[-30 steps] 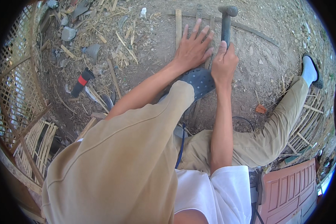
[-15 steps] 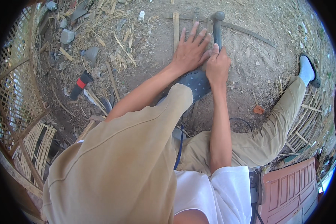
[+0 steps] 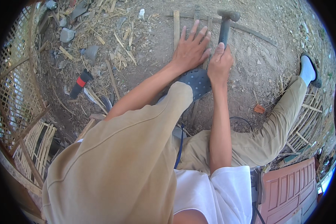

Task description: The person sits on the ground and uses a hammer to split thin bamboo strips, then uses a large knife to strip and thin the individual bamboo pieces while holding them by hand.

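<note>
Hammer [image 3: 224,31] in curled right hand [image 3: 219,64]

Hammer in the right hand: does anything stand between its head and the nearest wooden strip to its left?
Nothing visible blocks the gap between the hammer and that wooden strip: only dirt and part of a curved strip show there. The left hand lies close by, lower in the picture, fingers spread.

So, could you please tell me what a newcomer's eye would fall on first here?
Probably the hammer at top centre, gripped in the right hand, with the left hand spread over thin wooden strips beside it. After that, perhaps the dark object with a red band at left, and the reddish panel at lower right.
</note>
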A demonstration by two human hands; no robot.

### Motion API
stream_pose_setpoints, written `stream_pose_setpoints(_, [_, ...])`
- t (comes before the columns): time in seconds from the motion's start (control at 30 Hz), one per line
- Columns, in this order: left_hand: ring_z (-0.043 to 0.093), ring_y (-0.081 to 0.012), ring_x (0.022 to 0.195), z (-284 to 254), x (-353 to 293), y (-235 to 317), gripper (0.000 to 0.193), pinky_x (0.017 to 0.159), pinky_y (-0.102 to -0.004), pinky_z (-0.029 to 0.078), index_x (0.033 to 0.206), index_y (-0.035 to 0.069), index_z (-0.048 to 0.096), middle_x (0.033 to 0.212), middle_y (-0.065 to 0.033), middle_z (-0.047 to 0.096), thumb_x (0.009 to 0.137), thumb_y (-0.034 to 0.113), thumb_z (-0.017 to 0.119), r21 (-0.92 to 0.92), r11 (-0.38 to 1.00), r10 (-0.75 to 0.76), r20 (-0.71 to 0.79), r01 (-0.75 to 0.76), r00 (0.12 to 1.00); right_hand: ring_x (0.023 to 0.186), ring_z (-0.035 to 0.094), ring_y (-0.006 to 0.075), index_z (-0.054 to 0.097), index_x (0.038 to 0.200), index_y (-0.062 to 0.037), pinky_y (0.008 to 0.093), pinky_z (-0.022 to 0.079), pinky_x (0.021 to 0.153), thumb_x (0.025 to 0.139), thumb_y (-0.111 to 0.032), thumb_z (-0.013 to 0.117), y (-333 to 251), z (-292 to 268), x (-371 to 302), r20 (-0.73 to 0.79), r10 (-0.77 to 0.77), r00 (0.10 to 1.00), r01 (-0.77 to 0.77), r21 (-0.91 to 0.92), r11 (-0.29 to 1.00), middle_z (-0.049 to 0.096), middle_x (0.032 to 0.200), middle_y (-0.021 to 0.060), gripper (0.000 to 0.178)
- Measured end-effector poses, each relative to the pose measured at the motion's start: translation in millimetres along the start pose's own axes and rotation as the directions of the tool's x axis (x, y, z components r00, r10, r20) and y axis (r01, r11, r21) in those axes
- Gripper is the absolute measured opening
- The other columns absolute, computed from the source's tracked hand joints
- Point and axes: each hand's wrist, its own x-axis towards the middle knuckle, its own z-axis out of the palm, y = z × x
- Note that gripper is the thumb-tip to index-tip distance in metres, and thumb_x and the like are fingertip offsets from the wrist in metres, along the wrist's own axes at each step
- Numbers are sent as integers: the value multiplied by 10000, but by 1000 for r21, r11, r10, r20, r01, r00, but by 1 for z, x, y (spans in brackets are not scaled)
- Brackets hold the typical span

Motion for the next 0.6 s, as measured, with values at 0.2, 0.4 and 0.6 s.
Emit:
stream_pose_setpoints(0.2, [261, -403, 1553, 1, -2, -1, 570, 1188, -672, 288, 1429, 62, 569, 1567, -131, 460, 985, 417, 604, 15, 1000, -3, 29, 3, 1000, 588, 558, 464, 577, 887, 79, 524, 413, 588, 1132, -317, 406, -5, -3, 2, 17, 0, 1000, -1, 51, 999, 569, 665, 281, 495])
stream_pose_setpoints(0.4, [262, -406, 1554, 1, 0, -2, 544, 1178, -685, 292, 1397, 56, 592, 1576, -123, 460, 981, 407, 613, 14, 1000, 17, -16, -16, 1000, 712, 643, 539, 580, 880, 68, 552, 456, 613, 1128, -297, 420, 4, 2, 2, 14, 24, 1000, -24, -11, 1000, 624, 707, 314, 469])
stream_pose_setpoints(0.6, [294, -399, 1542, -1, 0, -1, 520, 1171, -668, 307, 1367, 29, 587, 1565, -127, 465, 1000, 396, 602, 4, 1000, 23, 11, -23, 1000, 693, 615, 541, 600, 903, 77, 551, 447, 625, 1129, -295, 415, 4, 2, -4, -3, 108, 994, -106, 161, 981, 626, 721, 310, 473])
